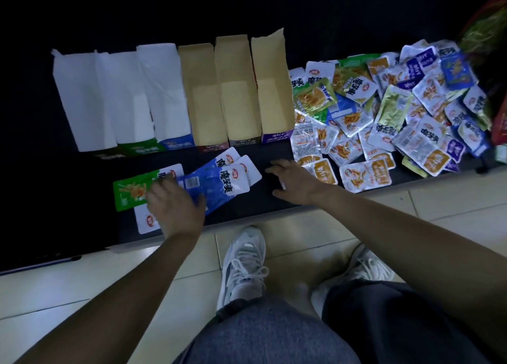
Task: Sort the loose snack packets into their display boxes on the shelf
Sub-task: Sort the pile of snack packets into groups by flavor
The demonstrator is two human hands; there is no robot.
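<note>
Six open display boxes stand in a row on the dark shelf: three white-lined ones (120,97) at left, three brown-lined ones (236,94) at right. A big heap of loose snack packets (384,111) covers the shelf to the right of them. In front of the boxes lie several blue packets (222,182) and a green packet (131,189). My left hand (175,207) lies over these, fingers on the blue and green packets. My right hand (295,182) rests flat on the bare shelf with spread fingers, holding nothing, just left of the heap.
The shelf's front edge (247,221) runs along a tiled floor. My two white sneakers (244,262) and knees are below it. A red and green bag (488,34) sits at the far right behind the heap.
</note>
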